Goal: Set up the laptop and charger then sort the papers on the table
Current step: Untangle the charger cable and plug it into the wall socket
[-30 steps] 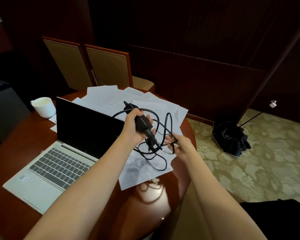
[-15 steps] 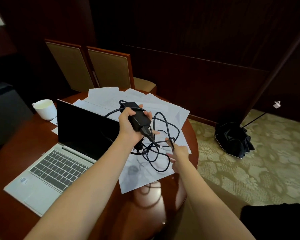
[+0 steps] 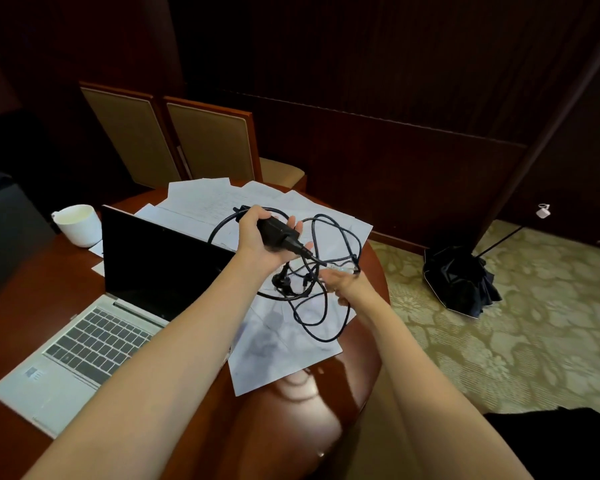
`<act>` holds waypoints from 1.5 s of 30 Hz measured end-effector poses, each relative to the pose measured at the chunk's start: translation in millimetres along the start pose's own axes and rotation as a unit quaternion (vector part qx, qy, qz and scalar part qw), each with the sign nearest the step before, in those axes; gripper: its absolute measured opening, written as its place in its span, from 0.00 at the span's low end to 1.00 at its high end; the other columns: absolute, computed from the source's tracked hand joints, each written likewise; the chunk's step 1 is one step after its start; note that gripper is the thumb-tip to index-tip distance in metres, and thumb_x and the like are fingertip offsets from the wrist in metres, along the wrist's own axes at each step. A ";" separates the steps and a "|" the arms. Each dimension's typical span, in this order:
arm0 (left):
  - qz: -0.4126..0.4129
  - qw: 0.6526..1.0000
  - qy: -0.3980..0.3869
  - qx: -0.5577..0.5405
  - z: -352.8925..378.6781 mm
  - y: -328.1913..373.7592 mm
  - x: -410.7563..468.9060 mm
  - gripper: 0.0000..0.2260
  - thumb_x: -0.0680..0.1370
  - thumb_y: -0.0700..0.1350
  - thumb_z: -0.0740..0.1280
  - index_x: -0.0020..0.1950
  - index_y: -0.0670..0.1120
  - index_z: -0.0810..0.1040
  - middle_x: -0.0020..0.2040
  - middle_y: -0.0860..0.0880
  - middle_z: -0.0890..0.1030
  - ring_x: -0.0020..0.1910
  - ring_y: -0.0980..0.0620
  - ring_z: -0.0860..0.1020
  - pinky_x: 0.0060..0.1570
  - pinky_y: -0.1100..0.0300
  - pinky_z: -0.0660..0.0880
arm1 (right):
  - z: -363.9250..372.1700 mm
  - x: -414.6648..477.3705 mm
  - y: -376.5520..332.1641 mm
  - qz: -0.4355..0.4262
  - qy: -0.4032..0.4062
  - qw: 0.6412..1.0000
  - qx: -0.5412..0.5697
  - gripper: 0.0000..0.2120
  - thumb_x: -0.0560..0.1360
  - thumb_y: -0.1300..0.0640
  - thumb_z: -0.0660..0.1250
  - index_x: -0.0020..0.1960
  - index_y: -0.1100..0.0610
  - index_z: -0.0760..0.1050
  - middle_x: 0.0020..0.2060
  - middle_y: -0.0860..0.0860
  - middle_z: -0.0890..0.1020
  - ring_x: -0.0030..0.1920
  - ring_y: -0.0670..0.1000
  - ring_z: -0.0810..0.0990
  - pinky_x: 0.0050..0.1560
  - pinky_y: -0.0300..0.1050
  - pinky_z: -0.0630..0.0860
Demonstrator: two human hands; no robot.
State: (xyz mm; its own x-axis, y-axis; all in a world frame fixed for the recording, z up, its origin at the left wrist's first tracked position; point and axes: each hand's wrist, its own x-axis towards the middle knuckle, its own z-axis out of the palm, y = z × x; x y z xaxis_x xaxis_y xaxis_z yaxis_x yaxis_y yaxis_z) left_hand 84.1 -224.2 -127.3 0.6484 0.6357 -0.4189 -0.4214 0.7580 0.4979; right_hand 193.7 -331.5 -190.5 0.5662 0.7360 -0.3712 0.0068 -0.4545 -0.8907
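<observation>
To your far left stands a white ceramic mug (image 3: 78, 225). Ahead of you is a wooden-framed chair with a tan padded back (image 3: 132, 136), with a second matching chair (image 3: 212, 140) just beside it. On your right a collapsed black fabric umbrella (image 3: 459, 280) lies on the beige floral-patterned carpet (image 3: 499, 341), near the dark wood-panelled wall (image 3: 395, 150).

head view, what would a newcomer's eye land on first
The black charger gripped in the left hand above the papers, its tangled cable hanging to the blurred right hand. Left of it, the open laptop with a dark screen sits on the round table.
</observation>
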 end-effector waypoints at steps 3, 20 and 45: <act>-0.006 1.000 0.024 0.013 5.0 3.2 0.9 0.06 0.75 0.45 0.62 0.45 0.43 0.68 0.46 0.40 0.74 0.42 0.47 0.77 0.50 0.44 0.73 | -6.8 6.2 -1.8 0.030 0.031 0.996 0.084 0.07 0.78 0.59 0.62 0.55 0.58 0.75 0.29 0.49 0.69 0.27 0.44 0.65 0.32 0.35 0.62; -0.128 0.987 -0.033 0.091 -3.6 14.7 12.2 0.11 0.74 0.50 0.60 0.43 0.41 0.68 0.36 0.43 0.75 0.32 0.52 0.73 0.26 0.67 0.70 | -38.0 8.8 -23.7 0.048 0.150 0.987 0.015 0.11 0.71 0.68 0.58 0.31 0.61 0.70 0.30 0.52 0.74 0.30 0.51 0.70 0.33 0.41 0.66; -0.084 0.944 -0.070 0.311 10.6 20.2 6.0 0.11 0.76 0.49 0.58 0.52 0.42 0.68 0.55 0.38 0.77 0.26 0.50 0.75 0.24 0.65 0.72 | -32.9 8.3 -39.7 -0.160 -0.011 0.882 -0.444 0.22 0.72 0.43 0.68 0.28 0.57 0.70 0.22 0.49 0.68 0.24 0.47 0.66 0.28 0.41 0.59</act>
State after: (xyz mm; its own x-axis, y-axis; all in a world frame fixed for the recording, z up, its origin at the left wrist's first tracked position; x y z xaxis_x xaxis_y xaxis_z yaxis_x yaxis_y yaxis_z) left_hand 86.2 -206.7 -111.7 0.7685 0.4557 -0.4491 0.1211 0.5856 0.8015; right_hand 225.2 -323.9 -149.6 0.4015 0.9033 -0.1512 0.8114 -0.4274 -0.3988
